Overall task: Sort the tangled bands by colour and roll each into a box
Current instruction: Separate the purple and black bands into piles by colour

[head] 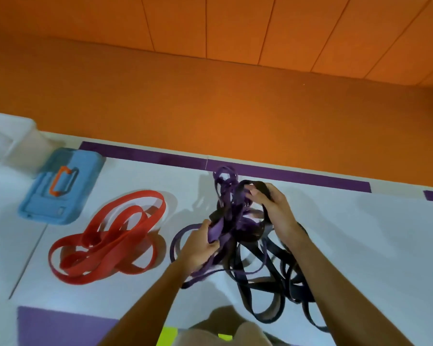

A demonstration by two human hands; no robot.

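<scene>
A tangle of purple bands and black bands lies on the white floor mat in front of me, partly lifted. My left hand grips a purple band at the tangle's left side. My right hand holds a black band at the top of the tangle, fingers curled over it. To the left, a separate heap of red bands rests loose on the mat, apart from both hands.
A blue box lid with an orange handle lies at the far left, beside a translucent white container. The white mat has purple borders; orange flooring stretches beyond it. My knees show at the bottom edge.
</scene>
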